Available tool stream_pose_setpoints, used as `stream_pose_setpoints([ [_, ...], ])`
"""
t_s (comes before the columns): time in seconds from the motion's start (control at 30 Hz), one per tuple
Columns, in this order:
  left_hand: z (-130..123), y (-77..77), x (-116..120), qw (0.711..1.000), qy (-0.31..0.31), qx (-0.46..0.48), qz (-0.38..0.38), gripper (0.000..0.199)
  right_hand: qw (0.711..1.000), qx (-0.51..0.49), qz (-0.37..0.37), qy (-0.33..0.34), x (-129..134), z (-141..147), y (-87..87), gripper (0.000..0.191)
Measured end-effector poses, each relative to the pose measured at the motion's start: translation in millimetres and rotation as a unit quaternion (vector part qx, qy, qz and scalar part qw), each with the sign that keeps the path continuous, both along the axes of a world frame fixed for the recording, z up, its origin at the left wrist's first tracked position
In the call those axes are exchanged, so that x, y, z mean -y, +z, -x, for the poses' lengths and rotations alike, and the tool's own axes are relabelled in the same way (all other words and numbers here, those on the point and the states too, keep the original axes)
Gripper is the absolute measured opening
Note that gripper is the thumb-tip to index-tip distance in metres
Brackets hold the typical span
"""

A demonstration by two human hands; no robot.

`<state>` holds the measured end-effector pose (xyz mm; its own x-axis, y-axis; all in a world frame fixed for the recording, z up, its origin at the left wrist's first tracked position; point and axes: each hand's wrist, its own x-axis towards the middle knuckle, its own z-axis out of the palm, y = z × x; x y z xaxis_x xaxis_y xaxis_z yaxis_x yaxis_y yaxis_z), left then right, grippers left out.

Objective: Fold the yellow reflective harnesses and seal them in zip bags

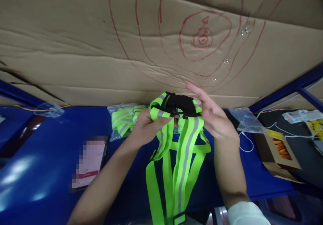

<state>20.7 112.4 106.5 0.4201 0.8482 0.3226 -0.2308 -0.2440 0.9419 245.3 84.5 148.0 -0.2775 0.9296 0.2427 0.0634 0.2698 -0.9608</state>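
Note:
A neon green reflective vest (188, 147) made of straps with grey stripes hangs from both hands above the blue table. Its black band (180, 103) is at the top, between the hands. My left hand (148, 125) grips the green strap at the left of the band, thumb laid over it. At the band's right end, my right hand (215, 115) touches the strap, with its index finger stretched out up and left; its other fingers are partly hidden. Lower down, the straps fall past the table's front edge, with a black buckle (179, 218) at the bottom.
Behind the hands, a clear plastic bag (123, 120) holds more green reflective straps. A phone (89, 162) lies left on the blue table (45, 157). To the right are an empty-looking plastic bag (246, 119), an opened cardboard box (275, 151) and white cables. A cardboard wall (75, 50) with red-drawn rings stands behind.

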Motion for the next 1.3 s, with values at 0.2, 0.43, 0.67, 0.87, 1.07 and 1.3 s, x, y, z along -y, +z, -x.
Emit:
stream_pose_setpoints([
  [0.2,-5.1,8.1,11.6,0.995,0.085,0.028,0.033,0.029,0.996,0.0,0.034,0.088,-7.8,-0.4,-6.4,0.096],
  [0.43,-4.7,22.6,21.5,0.993,0.109,0.041,0.032,0.027,0.998,-0.006,0.047,0.048,-5.4,17.9,-13.6,0.038],
  [0.67,12.2,44.1,26.0,0.993,0.03,-0.11,-0.028,0.045,0.996,-0.082,0.011,-0.014,-1.8,24.9,-15.7,0.035],
  [0.87,4.9,31.6,23.5,0.997,0.064,-0.044,-0.001,0.054,0.999,-0.012,0.031,-0.026,10.0,29.0,-8.3,0.039],
  [1.07,-3.6,23.1,16.7,0.993,0.099,-0.062,0.008,0.053,0.996,0.084,-0.006,-0.008,3.9,28.4,-8.4,0.037],
  [1.3,3.1,16.2,6.3,0.991,0.056,-0.093,0.082,0.056,0.993,0.091,0.0,-0.071,-6.7,19.3,-17.5,0.042],
])
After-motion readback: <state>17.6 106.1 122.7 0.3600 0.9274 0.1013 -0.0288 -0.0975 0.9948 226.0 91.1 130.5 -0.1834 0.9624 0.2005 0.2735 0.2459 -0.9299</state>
